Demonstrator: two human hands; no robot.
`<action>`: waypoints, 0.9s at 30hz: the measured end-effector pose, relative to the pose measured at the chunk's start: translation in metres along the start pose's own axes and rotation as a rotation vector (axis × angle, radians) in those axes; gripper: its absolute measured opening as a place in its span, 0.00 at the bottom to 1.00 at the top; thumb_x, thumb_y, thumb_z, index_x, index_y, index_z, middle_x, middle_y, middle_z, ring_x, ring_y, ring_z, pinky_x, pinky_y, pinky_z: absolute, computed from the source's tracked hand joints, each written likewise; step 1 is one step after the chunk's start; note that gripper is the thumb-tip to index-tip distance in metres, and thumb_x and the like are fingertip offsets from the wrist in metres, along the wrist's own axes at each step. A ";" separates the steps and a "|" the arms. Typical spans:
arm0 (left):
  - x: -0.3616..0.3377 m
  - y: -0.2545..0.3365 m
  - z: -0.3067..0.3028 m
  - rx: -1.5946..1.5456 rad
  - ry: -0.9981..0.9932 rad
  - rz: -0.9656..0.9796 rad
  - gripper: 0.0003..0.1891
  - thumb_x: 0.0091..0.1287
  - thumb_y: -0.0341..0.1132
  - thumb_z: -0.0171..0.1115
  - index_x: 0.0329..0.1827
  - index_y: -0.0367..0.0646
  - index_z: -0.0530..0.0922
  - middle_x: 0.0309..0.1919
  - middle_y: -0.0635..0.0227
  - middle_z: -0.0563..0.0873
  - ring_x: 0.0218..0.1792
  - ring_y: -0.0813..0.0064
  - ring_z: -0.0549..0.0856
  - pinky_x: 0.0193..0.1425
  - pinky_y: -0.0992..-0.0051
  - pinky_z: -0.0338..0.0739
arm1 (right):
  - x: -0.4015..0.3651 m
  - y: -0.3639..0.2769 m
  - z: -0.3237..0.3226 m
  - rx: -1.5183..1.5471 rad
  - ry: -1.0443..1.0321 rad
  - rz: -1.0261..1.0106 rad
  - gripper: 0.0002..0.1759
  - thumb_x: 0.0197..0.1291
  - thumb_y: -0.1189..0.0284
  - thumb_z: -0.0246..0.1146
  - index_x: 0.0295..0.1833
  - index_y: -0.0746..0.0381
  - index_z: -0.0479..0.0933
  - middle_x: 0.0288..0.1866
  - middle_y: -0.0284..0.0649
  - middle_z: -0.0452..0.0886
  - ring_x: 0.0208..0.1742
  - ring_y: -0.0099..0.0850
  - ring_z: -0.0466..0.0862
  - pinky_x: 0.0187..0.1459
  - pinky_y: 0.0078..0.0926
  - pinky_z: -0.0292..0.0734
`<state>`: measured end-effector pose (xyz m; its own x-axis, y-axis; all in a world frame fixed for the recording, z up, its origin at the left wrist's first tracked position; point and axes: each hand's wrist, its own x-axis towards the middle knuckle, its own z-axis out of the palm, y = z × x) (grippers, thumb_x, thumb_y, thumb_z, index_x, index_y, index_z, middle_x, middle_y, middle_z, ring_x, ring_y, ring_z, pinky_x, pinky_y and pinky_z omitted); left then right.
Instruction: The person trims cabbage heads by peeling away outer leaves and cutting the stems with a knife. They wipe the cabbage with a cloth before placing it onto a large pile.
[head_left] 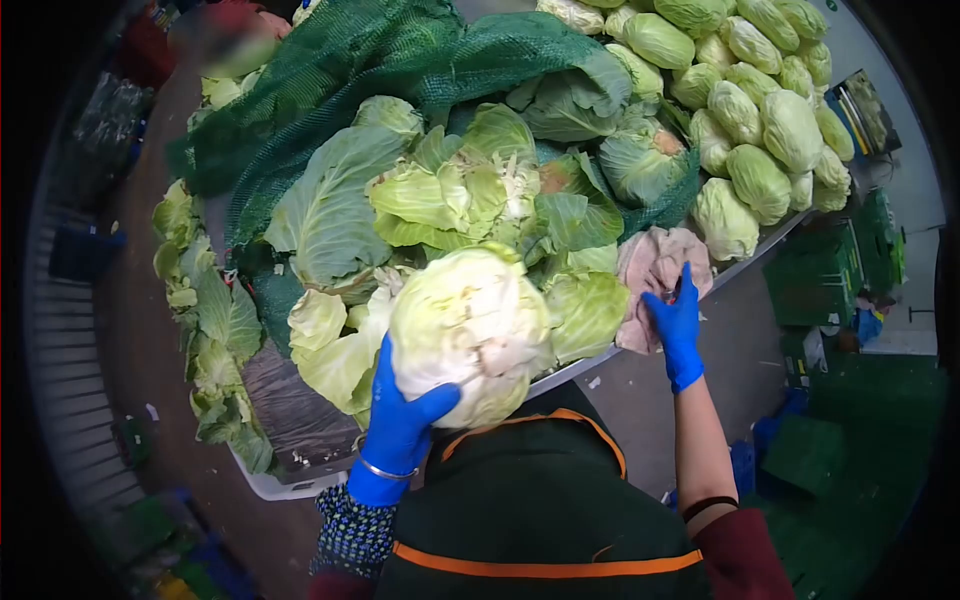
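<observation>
My left hand (pixel 400 420), in a blue glove, is closed around the lower left side of a trimmed cabbage head (pixel 470 335). The cabbage is pale, with its cut stem end facing me. Over a crumpled pink cloth (pixel 655 265) at the table's near edge is my right hand (pixel 680 325), also gloved in blue. Its thumb and index finger are spread apart, and the other fingers are mostly hidden. A small dark reddish thing shows between them, too little to name. Loose cabbage leaves (pixel 335 205) lie just beyond the held head.
A green mesh net (pixel 400 60) lies open around untrimmed cabbages (pixel 645 160). Pale trimmed heads (pixel 760 185) are piled at the far right. Outer leaves (pixel 215 360) hang along the table's left edge. Green crates (pixel 815 270) stand to the right on the floor.
</observation>
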<state>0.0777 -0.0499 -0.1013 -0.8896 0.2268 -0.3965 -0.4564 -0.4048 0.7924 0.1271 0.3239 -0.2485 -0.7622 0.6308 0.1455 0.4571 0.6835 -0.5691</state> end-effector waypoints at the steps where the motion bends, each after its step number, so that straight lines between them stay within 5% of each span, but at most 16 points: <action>1: 0.004 0.005 0.010 0.089 -0.041 0.038 0.42 0.44 0.26 0.68 0.65 0.38 0.58 0.56 0.59 0.71 0.56 0.66 0.73 0.61 0.69 0.68 | 0.007 0.017 0.004 -0.072 -0.081 0.118 0.33 0.44 0.68 0.69 0.59 0.63 0.69 0.52 0.48 0.74 0.48 0.32 0.76 0.44 0.27 0.72; 4: 0.016 0.015 0.034 0.079 -0.011 0.006 0.42 0.44 0.25 0.68 0.65 0.38 0.58 0.56 0.58 0.71 0.56 0.67 0.73 0.60 0.71 0.67 | 0.020 0.023 -0.024 0.243 0.091 0.185 0.20 0.50 0.71 0.64 0.50 0.66 0.75 0.37 0.40 0.79 0.36 0.28 0.78 0.39 0.25 0.74; 8: 0.032 0.011 0.053 0.226 0.032 0.044 0.42 0.45 0.26 0.69 0.65 0.36 0.56 0.56 0.57 0.71 0.56 0.67 0.72 0.61 0.70 0.67 | 0.000 -0.148 -0.140 0.704 -0.180 0.326 0.14 0.51 0.78 0.61 0.46 0.67 0.74 0.39 0.40 0.81 0.37 0.26 0.81 0.40 0.21 0.76; 9: 0.034 0.011 0.056 0.257 0.013 0.041 0.42 0.45 0.26 0.69 0.65 0.36 0.56 0.56 0.57 0.71 0.56 0.67 0.72 0.61 0.70 0.67 | -0.006 -0.185 -0.149 0.612 -0.328 0.185 0.15 0.53 0.76 0.60 0.48 0.66 0.73 0.43 0.40 0.80 0.42 0.28 0.80 0.42 0.26 0.76; 10: 0.034 0.010 0.059 0.470 -0.025 0.089 0.42 0.46 0.28 0.69 0.65 0.35 0.56 0.56 0.57 0.71 0.56 0.68 0.72 0.60 0.70 0.67 | -0.020 -0.191 -0.122 0.666 -0.275 -0.173 0.21 0.47 0.73 0.67 0.48 0.66 0.73 0.43 0.43 0.78 0.38 0.28 0.80 0.35 0.24 0.76; 11: 0.033 0.008 0.062 0.678 -0.066 0.142 0.42 0.47 0.29 0.69 0.65 0.35 0.56 0.56 0.56 0.71 0.56 0.68 0.72 0.60 0.70 0.67 | -0.018 -0.210 -0.097 0.391 -0.277 -0.639 0.25 0.45 0.72 0.69 0.51 0.66 0.71 0.48 0.44 0.76 0.44 0.30 0.78 0.40 0.27 0.76; 13: 0.035 0.011 0.065 0.739 -0.059 0.111 0.43 0.47 0.31 0.70 0.65 0.34 0.55 0.56 0.56 0.71 0.56 0.68 0.71 0.59 0.70 0.67 | -0.026 -0.226 -0.056 0.569 0.047 -0.460 0.23 0.47 0.72 0.68 0.50 0.65 0.72 0.45 0.43 0.77 0.42 0.29 0.79 0.41 0.26 0.77; 15: 0.035 0.025 0.076 0.473 -0.087 0.002 0.44 0.47 0.33 0.71 0.66 0.35 0.55 0.56 0.58 0.70 0.56 0.69 0.72 0.60 0.70 0.67 | 0.009 -0.211 -0.068 0.973 -0.208 -0.470 0.22 0.49 0.73 0.67 0.50 0.66 0.71 0.43 0.42 0.78 0.39 0.29 0.80 0.42 0.25 0.77; 16: 0.036 0.029 0.075 0.488 -0.079 0.002 0.44 0.47 0.33 0.71 0.66 0.35 0.55 0.56 0.58 0.70 0.56 0.69 0.72 0.60 0.70 0.67 | 0.026 -0.209 -0.084 1.111 -0.251 0.054 0.22 0.49 0.74 0.67 0.50 0.68 0.71 0.42 0.41 0.78 0.37 0.27 0.80 0.41 0.25 0.77; 17: 0.039 0.032 0.074 0.441 -0.082 0.049 0.44 0.46 0.32 0.71 0.65 0.36 0.56 0.56 0.58 0.70 0.56 0.70 0.72 0.60 0.70 0.67 | 0.043 -0.207 -0.102 1.287 -0.227 0.028 0.13 0.50 0.79 0.64 0.43 0.67 0.73 0.38 0.40 0.80 0.35 0.23 0.81 0.35 0.19 0.79; 19: 0.042 0.034 0.076 0.392 -0.069 0.099 0.43 0.46 0.31 0.72 0.65 0.36 0.56 0.56 0.59 0.71 0.56 0.70 0.72 0.60 0.71 0.67 | 0.034 -0.207 -0.115 1.044 -0.073 0.004 0.12 0.52 0.78 0.62 0.43 0.68 0.73 0.39 0.43 0.79 0.39 0.27 0.81 0.40 0.26 0.78; 21: 0.045 0.033 0.084 0.692 -0.008 0.230 0.43 0.44 0.27 0.71 0.65 0.36 0.57 0.55 0.59 0.72 0.56 0.69 0.72 0.61 0.70 0.67 | 0.009 -0.216 -0.093 0.511 0.070 -0.787 0.15 0.51 0.75 0.63 0.44 0.68 0.73 0.39 0.44 0.78 0.42 0.32 0.79 0.44 0.33 0.75; 24: 0.044 0.034 0.099 0.474 -0.051 0.130 0.43 0.42 0.24 0.70 0.64 0.37 0.58 0.56 0.59 0.71 0.58 0.67 0.72 0.62 0.69 0.67 | -0.010 -0.226 -0.043 0.570 0.069 -0.479 0.16 0.50 0.72 0.64 0.45 0.66 0.73 0.40 0.46 0.77 0.43 0.36 0.77 0.46 0.37 0.72; 25: 0.044 0.035 0.097 0.326 -0.044 0.023 0.43 0.42 0.24 0.69 0.65 0.37 0.57 0.57 0.59 0.71 0.58 0.67 0.72 0.62 0.69 0.67 | 0.004 -0.211 -0.048 0.901 -0.232 -0.302 0.16 0.50 0.72 0.64 0.44 0.66 0.74 0.38 0.44 0.78 0.39 0.33 0.78 0.39 0.34 0.74; 26: 0.042 0.035 0.094 0.271 -0.081 0.020 0.43 0.43 0.25 0.68 0.66 0.37 0.56 0.58 0.59 0.71 0.59 0.66 0.71 0.61 0.69 0.67 | 0.022 -0.191 -0.045 0.491 -0.305 -0.196 0.13 0.51 0.73 0.64 0.42 0.66 0.74 0.34 0.40 0.78 0.35 0.27 0.79 0.33 0.26 0.74; 27: 0.041 0.035 0.090 0.273 -0.088 0.026 0.43 0.43 0.25 0.68 0.66 0.37 0.56 0.58 0.59 0.71 0.59 0.66 0.71 0.61 0.69 0.67 | 0.039 -0.196 -0.076 0.877 -0.382 0.233 0.14 0.51 0.77 0.63 0.44 0.66 0.72 0.31 0.36 0.77 0.32 0.22 0.78 0.29 0.19 0.73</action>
<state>0.0266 0.0250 -0.0485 -0.8904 0.3001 -0.3422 -0.4008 -0.1604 0.9020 0.0429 0.2427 -0.0697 -0.8633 0.4491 -0.2302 0.2304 -0.0551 -0.9715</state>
